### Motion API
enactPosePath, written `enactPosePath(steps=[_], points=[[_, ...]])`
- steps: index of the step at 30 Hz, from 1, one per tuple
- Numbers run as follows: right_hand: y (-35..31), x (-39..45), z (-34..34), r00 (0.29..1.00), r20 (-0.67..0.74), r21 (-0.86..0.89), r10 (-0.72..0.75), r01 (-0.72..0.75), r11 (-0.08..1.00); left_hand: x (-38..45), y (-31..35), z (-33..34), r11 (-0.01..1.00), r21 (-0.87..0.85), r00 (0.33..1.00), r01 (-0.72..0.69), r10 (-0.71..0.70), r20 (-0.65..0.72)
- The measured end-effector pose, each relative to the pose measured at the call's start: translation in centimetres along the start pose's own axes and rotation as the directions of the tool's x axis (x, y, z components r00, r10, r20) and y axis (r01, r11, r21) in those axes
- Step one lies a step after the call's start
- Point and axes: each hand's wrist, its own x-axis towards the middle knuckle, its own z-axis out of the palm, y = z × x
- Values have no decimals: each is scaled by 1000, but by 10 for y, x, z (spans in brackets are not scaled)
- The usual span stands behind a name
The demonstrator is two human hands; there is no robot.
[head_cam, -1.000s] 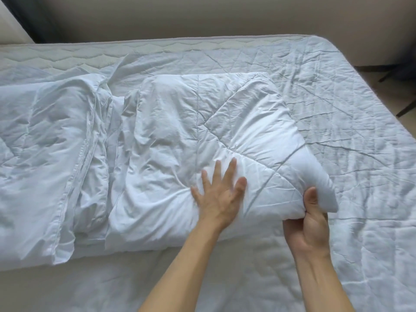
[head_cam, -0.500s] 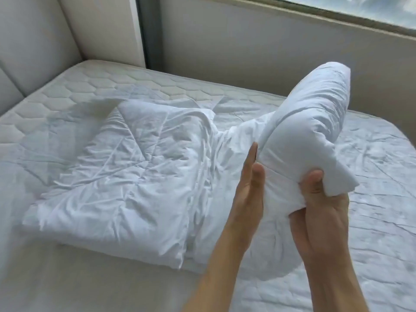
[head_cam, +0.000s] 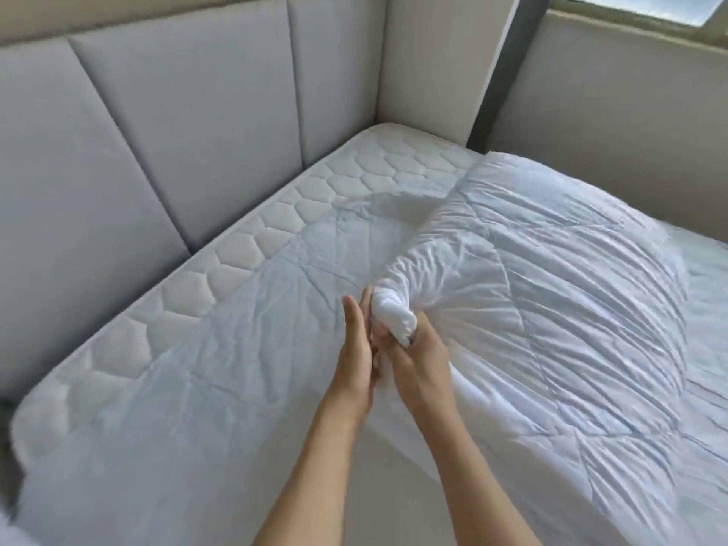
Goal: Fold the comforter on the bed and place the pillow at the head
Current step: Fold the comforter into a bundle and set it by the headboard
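Both hands are close together in front of me, almost palm to palm. My right hand [head_cam: 419,350] is clamped on a bunched corner of the comforter [head_cam: 551,293], fingers curled round a tight white knot of fabric. My left hand [head_cam: 356,348] is flat and straight-fingered, pressed edge-on beside that knot, not gripping anything I can make out.

From my right hand the comforter fans outward to the right and away from me, a thick quilted layer lying over the bed [head_cam: 252,246]. It looks soft, puffy and light for its bulk, so I judge it will sag and trail rather than hold a shape. One bunched corner gives poor control; I would rather take hold at two corners or along an edge, hands spread, so the fold falls square.

To the left of my hands the mattress is covered only by a thin wrinkled sheet, running up to the padded headboard [head_cam: 177,124]. No pillow shows anywhere here.
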Motion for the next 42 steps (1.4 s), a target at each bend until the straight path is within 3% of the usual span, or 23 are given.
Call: enactPosePath(steps=[4,6,8,10,12,14,16,19,25,42], points=[[14,2,27,990,106,-167,96,-78,983,4,-9,-39,992,64,994,108,-106,-34],[5,6,12,982,146,-91,123,-110,990,9,2,-39,989,116,995,91,-87,-43],[-7,8,-17,986,103,64,133,-140,988,17,21,-31,948,318,996,-2,30,-83],[-12,9,-54,995,-40,87,96,-92,992,27,43,-10,738,650,969,-182,247,-10],[-5,11,-92,984,-174,-106,33,-52,993,39,56,26,409,824,892,-392,387,233],[16,15,-130,972,-232,-367,43,-128,921,54,48,66,142,851,832,-506,340,438],[46,14,-161,959,-251,-591,130,-258,764,74,19,88,-74,846,817,-528,227,530],[91,5,-182,938,-258,-743,231,-346,573,100,-32,79,-246,836,825,-490,177,536],[143,9,-163,923,-294,-788,249,-381,483,121,-88,55,-341,840,870,-421,111,481],[181,18,-150,915,-335,-796,225,-403,452,131,-107,58,-375,844,899,-383,59,434]])
